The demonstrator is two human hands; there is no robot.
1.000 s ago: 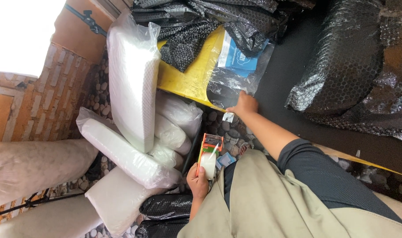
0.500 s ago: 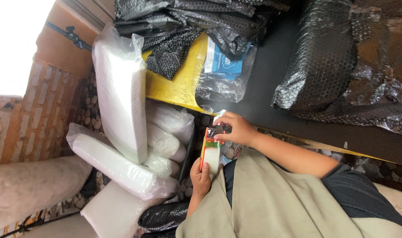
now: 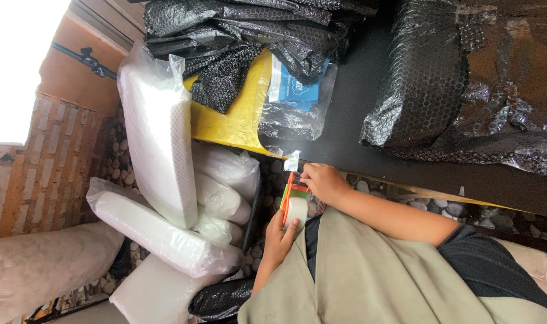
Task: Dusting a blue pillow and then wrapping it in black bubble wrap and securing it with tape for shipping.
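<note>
Two hands (image 3: 279, 240) (image 3: 322, 182) hold tape dispenser (image 3: 294, 204).

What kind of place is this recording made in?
Probably a small packing or parcel-wrapping spot. Black bubble wrap lies heaped on a dark table, white foam rolls in clear bags stand beside it against a brick wall, and the hands work a tape dispenser.

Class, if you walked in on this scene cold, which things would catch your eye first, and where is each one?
At the centre, two hands meet on an orange tape dispenser: the left hand grips it from below and the right hand pinches at its top end. Left of them, white foam-filled plastic bags are stacked against a brick wall. Above, crumpled black bubble wrap lies on a dark table beside a yellow mailer.
</note>
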